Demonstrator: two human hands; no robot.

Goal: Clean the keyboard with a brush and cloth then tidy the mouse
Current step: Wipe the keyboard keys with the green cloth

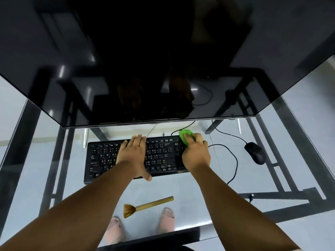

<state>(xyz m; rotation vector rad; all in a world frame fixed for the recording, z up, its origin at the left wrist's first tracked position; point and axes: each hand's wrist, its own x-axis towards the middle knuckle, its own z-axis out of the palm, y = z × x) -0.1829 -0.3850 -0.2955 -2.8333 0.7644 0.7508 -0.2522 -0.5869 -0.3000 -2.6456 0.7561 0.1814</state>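
The keyboard (136,158) is lying across the middle of the glass surface (199,205), just in front of the dark monitor (145,60), and you are working on it with both hands. Your left hand (133,156) is lying flat on the keys, its grip open, fingers straight and reaching to the far edge while the thumb is hanging over the near edge. Your right hand (196,153) is closing its grip around a green cloth (185,137), fingers curled over it, and pressing it onto the keyboard's far right corner. You are looking at one keyboard, one cloth, one brush (147,205) and one mouse (254,153). The brush is lying untouched on the surface near you, bristles fanned to the left and its wooden handle pointing right. The mouse is sitting well to the right of the keyboard, its cable (228,134) trailing back toward the monitor. The keyboard is showing as black, full-sized, with white legends on its keys, and another cable is looping off its right end.
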